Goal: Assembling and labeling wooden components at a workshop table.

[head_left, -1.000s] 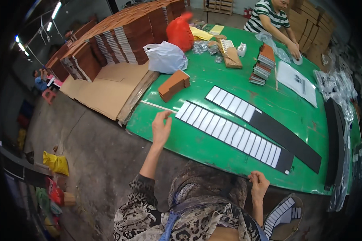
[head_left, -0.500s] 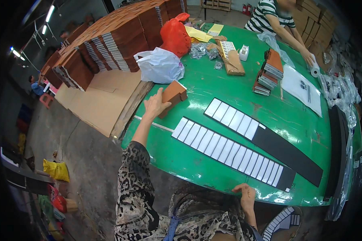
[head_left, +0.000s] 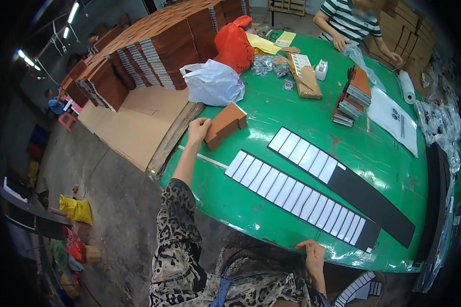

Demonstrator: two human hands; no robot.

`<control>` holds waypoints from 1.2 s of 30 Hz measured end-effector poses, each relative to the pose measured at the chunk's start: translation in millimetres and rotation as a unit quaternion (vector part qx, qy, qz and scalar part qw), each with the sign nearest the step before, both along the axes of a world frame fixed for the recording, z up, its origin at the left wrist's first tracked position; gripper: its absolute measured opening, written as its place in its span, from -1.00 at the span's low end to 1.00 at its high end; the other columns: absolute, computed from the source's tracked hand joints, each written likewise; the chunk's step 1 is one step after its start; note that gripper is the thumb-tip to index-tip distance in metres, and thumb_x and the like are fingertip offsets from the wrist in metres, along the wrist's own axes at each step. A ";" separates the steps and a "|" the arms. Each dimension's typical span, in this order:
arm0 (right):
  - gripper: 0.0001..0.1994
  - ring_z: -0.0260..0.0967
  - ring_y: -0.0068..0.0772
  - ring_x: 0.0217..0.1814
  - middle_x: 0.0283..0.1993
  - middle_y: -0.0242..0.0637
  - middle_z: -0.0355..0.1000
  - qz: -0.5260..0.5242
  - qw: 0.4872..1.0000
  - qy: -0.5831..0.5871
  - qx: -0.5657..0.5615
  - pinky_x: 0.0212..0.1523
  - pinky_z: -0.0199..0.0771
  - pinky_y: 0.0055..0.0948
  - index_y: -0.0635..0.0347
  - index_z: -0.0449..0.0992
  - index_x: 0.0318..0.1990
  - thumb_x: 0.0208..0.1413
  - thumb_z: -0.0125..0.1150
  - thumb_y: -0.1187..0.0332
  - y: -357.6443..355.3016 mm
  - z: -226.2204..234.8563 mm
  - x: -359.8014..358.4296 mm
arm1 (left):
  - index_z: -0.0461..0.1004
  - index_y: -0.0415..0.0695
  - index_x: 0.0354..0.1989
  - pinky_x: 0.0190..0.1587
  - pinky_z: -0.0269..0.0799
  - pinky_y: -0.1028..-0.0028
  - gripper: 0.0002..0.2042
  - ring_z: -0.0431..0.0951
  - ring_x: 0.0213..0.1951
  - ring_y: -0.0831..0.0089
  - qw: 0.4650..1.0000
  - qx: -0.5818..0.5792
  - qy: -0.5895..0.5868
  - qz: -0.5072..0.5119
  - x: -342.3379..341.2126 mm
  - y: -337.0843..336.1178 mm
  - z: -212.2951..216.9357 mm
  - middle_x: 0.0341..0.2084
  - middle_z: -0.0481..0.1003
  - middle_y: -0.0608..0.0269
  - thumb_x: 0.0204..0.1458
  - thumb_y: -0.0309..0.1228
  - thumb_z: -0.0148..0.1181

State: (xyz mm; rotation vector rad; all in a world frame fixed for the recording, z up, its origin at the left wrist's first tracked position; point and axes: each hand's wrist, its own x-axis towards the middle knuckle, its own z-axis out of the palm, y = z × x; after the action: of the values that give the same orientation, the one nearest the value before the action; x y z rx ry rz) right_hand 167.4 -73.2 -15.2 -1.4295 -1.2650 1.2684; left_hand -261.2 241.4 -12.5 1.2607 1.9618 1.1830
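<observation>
A small stack of reddish-brown pieces [head_left: 225, 128] lies at the left side of the green table. My left hand [head_left: 198, 130] is at the stack's left edge, fingers drawn together; whatever sits between the fingertips is too small to make out. By the near table edge, my right hand [head_left: 312, 254] hangs with its fingers loosely curled and nothing visible in them. Between the hands lies a long black strip with a row of white rectangles [head_left: 292, 197]. Beyond it, a second black strip [head_left: 363, 199] has white rectangles on its far-left part only.
Large stacks of brown panels [head_left: 159, 56] stand on cardboard at the left. White [head_left: 215, 84] and red [head_left: 234, 46] plastic bags sit beside them. Another brown stack [head_left: 353, 97] and a white package [head_left: 393, 120] lie farther right. A co-worker in a striped shirt [head_left: 343, 18] stands across the table.
My left hand has gone from stretched fingers over the brown stack to drawn-together fingers at its left edge. The co-worker's hand has left the white roll. The view has shifted slightly.
</observation>
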 end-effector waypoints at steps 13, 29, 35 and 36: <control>-0.68 0.41 -0.51 -0.43 -0.44 -0.18 0.51 0.008 1.000 -0.022 0.009 -0.37 0.38 -0.54 0.41 0.54 -0.37 0.27 -0.09 0.36 -0.1 1.2 -5.7 | 0.51 -0.28 -0.31 -0.24 0.40 0.33 -0.70 0.56 -0.37 0.31 0.991 0.082 -0.081 0.073 -6.4 6.0 2.5 -0.50 0.55 0.08 -0.02 -0.25 0.14; -0.84 0.47 -0.29 -0.35 -0.39 -0.18 0.50 -0.046 0.992 -0.077 0.084 -0.30 0.45 -0.40 0.33 0.53 -0.34 0.16 0.01 0.48 -6.5 23.3 10.3 | 0.36 -0.33 0.06 -0.15 0.38 0.54 -0.60 0.47 -0.15 0.52 0.966 0.038 -0.048 -0.253 102.1 -85.3 83.3 -0.12 0.47 0.19 0.17 -0.27 0.02; -0.46 0.29 -0.04 0.13 0.16 -0.01 0.25 0.005 0.983 -0.071 0.170 0.11 0.32 -0.26 0.27 0.25 0.16 0.05 0.22 0.26 4.2 56.5 -15.0 | -0.05 -0.08 0.32 0.08 0.36 0.30 -0.33 0.35 0.10 0.31 0.824 -0.106 -0.491 -0.261 215.8 -244.6 58.8 0.11 0.27 0.15 0.07 -0.45 0.18; -0.39 0.24 0.02 0.18 0.20 0.00 0.20 0.006 0.971 -0.123 0.206 0.15 0.28 -0.21 0.28 0.21 0.20 0.03 0.25 0.23 1.8 62.7 -17.5 | -0.06 -0.04 0.32 0.07 0.36 0.30 -0.33 0.34 0.11 0.32 0.784 -0.107 -0.550 -0.267 234.5 -261.2 50.5 0.12 0.24 0.16 0.08 -0.47 0.16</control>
State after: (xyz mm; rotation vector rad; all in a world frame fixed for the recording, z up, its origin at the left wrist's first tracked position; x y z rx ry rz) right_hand 149.9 -71.4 47.4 -1.2987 -1.5963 0.7859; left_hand -26.7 -19.9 38.0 0.6301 0.7528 0.9789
